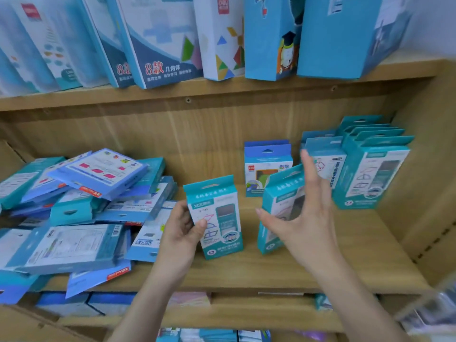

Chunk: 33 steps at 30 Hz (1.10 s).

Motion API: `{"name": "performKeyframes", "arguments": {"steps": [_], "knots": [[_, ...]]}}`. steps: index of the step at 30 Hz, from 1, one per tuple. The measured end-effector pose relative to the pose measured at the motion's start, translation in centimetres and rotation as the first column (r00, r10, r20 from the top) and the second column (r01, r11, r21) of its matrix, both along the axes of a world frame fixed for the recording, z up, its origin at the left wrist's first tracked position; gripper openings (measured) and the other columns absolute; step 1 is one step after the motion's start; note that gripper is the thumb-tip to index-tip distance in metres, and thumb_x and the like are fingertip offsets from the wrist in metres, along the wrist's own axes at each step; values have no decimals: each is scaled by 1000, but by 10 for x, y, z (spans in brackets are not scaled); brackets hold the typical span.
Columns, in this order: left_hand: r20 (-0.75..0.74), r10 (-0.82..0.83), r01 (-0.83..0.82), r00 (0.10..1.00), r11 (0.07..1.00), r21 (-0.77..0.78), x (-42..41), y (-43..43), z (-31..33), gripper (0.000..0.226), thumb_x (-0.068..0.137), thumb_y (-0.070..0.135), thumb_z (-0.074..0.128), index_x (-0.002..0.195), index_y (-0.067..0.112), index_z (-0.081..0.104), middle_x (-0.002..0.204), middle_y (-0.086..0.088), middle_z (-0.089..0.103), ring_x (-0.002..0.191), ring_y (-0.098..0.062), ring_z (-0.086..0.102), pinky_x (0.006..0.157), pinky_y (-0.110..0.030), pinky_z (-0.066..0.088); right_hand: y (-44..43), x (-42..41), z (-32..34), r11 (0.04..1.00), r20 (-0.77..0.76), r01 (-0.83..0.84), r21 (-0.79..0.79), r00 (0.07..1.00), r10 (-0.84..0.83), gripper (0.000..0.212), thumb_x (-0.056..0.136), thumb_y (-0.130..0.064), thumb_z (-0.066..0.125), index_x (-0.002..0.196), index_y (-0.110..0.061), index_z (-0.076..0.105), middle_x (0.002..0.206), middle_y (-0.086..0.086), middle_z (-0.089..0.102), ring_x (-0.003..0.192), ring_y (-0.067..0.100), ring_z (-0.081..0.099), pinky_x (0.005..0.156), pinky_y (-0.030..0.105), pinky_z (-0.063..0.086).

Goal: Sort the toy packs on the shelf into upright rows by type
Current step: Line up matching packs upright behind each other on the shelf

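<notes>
My left hand (181,228) grips a teal toy pack (217,215) by its left edge and holds it upright on the wooden shelf (222,272). To its right, a second teal pack (278,208) leans upright; my right hand (303,213) is spread open in front of it, fingers straight, and whether it touches the pack is unclear. A row of upright teal packs (370,169) stands at the right end, with a white-fronted teal pack (325,159) beside it. One blue pack (267,166) stands at the back. A jumbled pile of flat blue and teal packs (81,208) fills the left side.
Tall boxes (162,40) stand on the shelf above. The shelf's right wall (424,193) closes in the teal row. A lower shelf (187,314) holds more packs. A blurred object (429,309) intrudes at the bottom right.
</notes>
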<state>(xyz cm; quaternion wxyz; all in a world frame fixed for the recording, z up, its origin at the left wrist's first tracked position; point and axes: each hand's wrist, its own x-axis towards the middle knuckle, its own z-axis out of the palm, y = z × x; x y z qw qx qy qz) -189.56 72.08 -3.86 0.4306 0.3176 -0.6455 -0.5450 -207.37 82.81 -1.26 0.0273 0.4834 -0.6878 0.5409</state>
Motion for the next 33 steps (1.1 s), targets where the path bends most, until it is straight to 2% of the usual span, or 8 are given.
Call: {"name": "performKeyframes", "arguments": {"steps": [3,7,12,15,18,23,28,33], "knots": [[-30,-1,0,1000,1000,-24,2,-1,5,42,84,2,67,115,22,46,106,-6,69,103,-17,64,88,-34,52,-3,-3,-13,998,-18,18,56,1000,-17,113,61,-38,84,138,-59,4,106,-1,33,87,2,36,73,8,27],[-91,47,-73,995,949,-306,6,-1,21,46,79,25,67,114,41,42,107,-5,60,103,-25,61,88,-41,50,-6,-5,-22,995,-74,61,78,996,-55,113,64,-40,83,141,-55,2,114,1,33,87,4,35,78,19,33],[168,193,-36,967,754,-656,7,-9,25,34,91,11,50,111,37,56,111,15,55,105,-13,56,82,-34,50,-7,-3,-26,989,-157,148,-6,977,-147,113,59,-33,86,145,-35,13,134,11,31,98,5,38,78,28,40],[209,184,-15,960,786,-619,8,-13,26,39,90,11,48,122,33,57,108,7,55,98,-18,56,76,-33,50,-6,-2,-27,989,-119,145,30,983,-140,111,59,-36,85,144,-37,14,132,4,31,90,-5,32,72,28,43],[198,145,-13,969,836,-548,5,-13,29,46,88,10,49,124,37,57,104,8,56,90,-17,56,71,-29,50,-8,-5,-27,986,-112,139,91,985,-129,111,60,-43,82,144,-46,9,124,4,31,86,7,40,71,29,45],[184,-6,69,983,938,-340,4,-8,33,50,94,-4,48,129,31,51,121,9,59,105,0,58,78,-8,45,-7,-6,-24,974,-121,161,161,982,-143,101,59,-51,76,142,-40,19,117,1,31,84,20,50,66,32,49],[439,69,102,896,929,-355,5,-8,21,74,90,-2,55,139,47,30,128,14,55,110,-6,54,92,-34,49,-6,-4,-21,940,-167,253,230,962,-217,91,57,-65,67,133,-30,31,113,3,34,81,33,58,65,42,52],[388,131,53,912,901,-431,5,5,24,85,83,-13,57,129,55,40,121,22,58,108,-3,57,84,-16,50,-2,-5,-17,911,-221,321,260,938,-268,90,55,-68,65,129,-30,33,106,5,46,75,32,58,68,41,49]]}}
